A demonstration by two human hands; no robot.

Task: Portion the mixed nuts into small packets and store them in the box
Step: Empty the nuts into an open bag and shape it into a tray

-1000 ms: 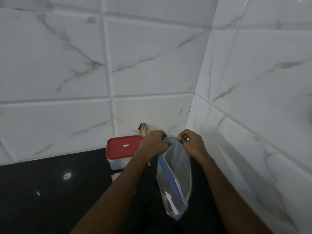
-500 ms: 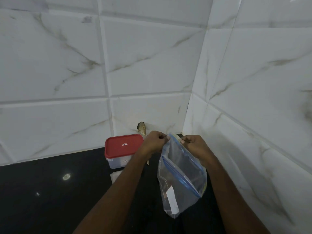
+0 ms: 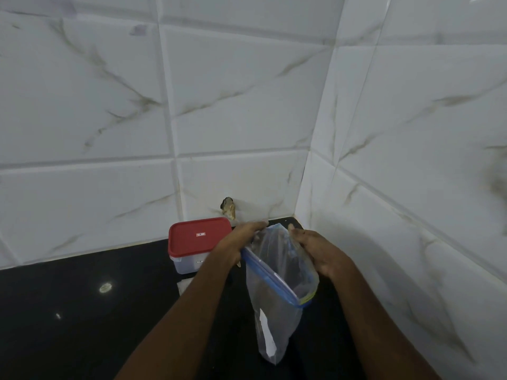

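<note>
- Forearms, both bare, reach in from the lower edge over a glossy black tabletop [image 3: 82, 311].
- Between the hands a clear plastic zip bag [image 3: 277, 311] with a blue seal strip hangs above the tabletop. Its mouth is pulled wide open and a white label shows low on its side. What lies inside it cannot be told.
- The left hand [image 3: 238, 242] grips the mouth's left rim, fingers curled over the plastic.
- The right hand [image 3: 318, 250] grips the opposite rim, thumb on top and fingers wrapped behind.
- A small white scrap [image 3: 186, 285] lies on the tabletop, partly hidden under the left forearm.
- A translucent rectangular box [image 3: 199, 238] with a red lid on it stands on the tabletop just beyond the left hand, close to the back wall.
- A brownish fixture [image 3: 229, 208] sits low on the wall behind the box.
- White marble-veined wall tiles [image 3: 233, 105] meet in a corner.
</note>
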